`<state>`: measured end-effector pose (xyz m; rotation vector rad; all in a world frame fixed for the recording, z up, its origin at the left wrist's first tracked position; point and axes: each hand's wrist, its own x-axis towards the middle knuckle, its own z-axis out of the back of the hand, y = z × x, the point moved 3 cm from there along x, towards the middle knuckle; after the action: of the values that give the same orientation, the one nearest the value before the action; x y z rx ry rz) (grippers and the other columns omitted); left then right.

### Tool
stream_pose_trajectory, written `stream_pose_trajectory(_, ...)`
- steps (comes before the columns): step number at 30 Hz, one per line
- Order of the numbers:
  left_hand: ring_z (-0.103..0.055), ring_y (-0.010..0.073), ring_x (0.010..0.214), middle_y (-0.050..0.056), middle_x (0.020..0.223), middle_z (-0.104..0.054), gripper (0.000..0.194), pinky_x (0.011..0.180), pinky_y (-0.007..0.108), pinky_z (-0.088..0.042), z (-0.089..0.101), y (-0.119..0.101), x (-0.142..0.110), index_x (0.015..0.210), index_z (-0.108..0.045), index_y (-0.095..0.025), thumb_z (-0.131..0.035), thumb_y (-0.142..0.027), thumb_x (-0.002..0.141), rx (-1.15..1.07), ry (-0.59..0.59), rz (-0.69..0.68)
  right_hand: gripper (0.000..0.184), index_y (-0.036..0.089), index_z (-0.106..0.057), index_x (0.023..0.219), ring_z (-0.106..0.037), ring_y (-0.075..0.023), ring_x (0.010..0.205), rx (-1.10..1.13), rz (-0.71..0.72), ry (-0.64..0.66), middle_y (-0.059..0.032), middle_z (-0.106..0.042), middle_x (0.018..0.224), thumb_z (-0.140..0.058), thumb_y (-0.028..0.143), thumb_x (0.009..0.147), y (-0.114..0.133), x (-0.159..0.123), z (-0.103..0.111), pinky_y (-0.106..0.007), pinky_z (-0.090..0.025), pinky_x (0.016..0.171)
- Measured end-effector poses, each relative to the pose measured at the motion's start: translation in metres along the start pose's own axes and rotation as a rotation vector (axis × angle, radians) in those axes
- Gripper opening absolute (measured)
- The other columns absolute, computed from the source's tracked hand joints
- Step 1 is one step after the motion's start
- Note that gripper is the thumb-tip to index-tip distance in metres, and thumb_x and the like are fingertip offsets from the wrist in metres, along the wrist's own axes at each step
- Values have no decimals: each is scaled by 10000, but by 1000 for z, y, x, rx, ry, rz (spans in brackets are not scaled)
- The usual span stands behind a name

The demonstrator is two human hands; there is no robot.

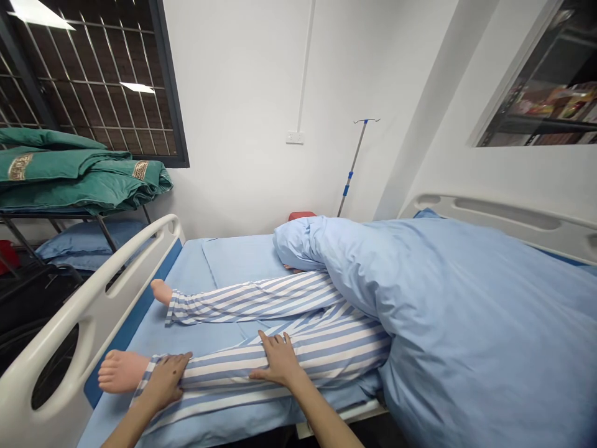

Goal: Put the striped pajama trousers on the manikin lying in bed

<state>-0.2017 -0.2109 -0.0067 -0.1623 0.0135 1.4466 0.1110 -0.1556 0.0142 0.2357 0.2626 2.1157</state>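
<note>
A figure that looks like a manikin lies on the bed in blue-and-white striped trousers (261, 295), both legs stretched out. Its nearer bare foot (124, 371) points left, and the farther foot (161, 291) rests beyond it. My left hand (166, 379) is curled over the nearer lower leg, just above the ankle, with the thumb on the near side. Around the knee of the same leg, my right hand (278, 361) lies on the cloth with fingers and thumb spread. A light blue quilt (448, 311) is folded back over the upper body and hides it.
At the left stands the bed's white end board (105, 311); another board (508, 214) closes the right end. Beyond the bed are an IV pole (352, 168) and a red object (301, 216). Green folded bedding (88, 180) lies on a rack at the left.
</note>
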Motion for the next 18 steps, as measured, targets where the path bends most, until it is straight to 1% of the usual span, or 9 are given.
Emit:
stream_pose_trajectory(1, -501, 243, 1092, 84, 1214, -559, 697, 951, 371, -339, -4, 4, 2, 1236, -473, -184, -459, -96, 545, 67, 39, 24, 1058, 161, -286, 1375, -452, -355, 1079, -6, 5, 2, -182, -548, 1164, -478, 799, 552, 0, -1, -1, -564, -166, 986)
stream_pose_trajectory(3, -507, 239, 1079, 90, 1194, -571, 658, 933, 374, -337, -8, 8, 4, 1209, -499, -175, -437, -85, 560, 161, 66, 44, 1017, 177, -321, 1357, -442, -354, 1093, -19, 20, 3, -173, -535, 1185, -463, 798, 564, 1, -4, 0, -564, -162, 994)
stream_pose_trajectory(7, -517, 234, 1046, 90, 1161, -585, 631, 897, 369, -345, -10, 8, 5, 1206, -499, -182, -429, -101, 584, 209, 71, 42, 908, 199, -332, 1349, -363, -356, 1190, -29, 5, -17, -159, -460, 1285, -441, 750, 636, 4, -15, 2, -543, -129, 1026)
stream_pose_trajectory(11, -496, 238, 1064, 78, 1162, -574, 641, 910, 373, -328, -9, 6, 1, 1207, -497, -209, -440, -127, 575, 200, 50, 49, 885, 181, -294, 1369, -280, -359, 1258, -20, -37, 5, -159, -388, 1353, -427, 715, 676, 6, -21, 1, -541, -83, 1042)
stream_pose_trajectory(14, -451, 242, 1125, 68, 1254, -508, 716, 961, 384, -291, -6, 3, -4, 1261, -438, -245, -457, -129, 555, 195, 17, 38, 882, 172, -283, 1374, -257, -359, 1272, -20, -48, 27, -164, -367, 1368, -426, 703, 685, 7, -21, 1, -543, -66, 1045)
stream_pose_trajectory(16, -404, 251, 1179, 65, 1319, -450, 756, 1008, 398, -242, -2, -4, -4, 1293, -395, -258, -468, -127, 552, 190, -32, 7, 885, 167, -288, 1371, -259, -362, 1271, -21, -51, 25, -169, -371, 1363, -424, 706, 683, 7, -20, 1, -545, -63, 1044)
stream_pose_trajectory(18, -364, 249, 1216, 64, 1347, -420, 774, 1036, 390, -213, 1, -15, -1, 1317, -356, -249, -474, -132, 561, 155, -65, -50, 894, 166, -295, 1369, -264, -364, 1267, -19, -50, 11, -174, -378, 1357, -426, 715, 675, 7, -20, 1, -546, -62, 1044)
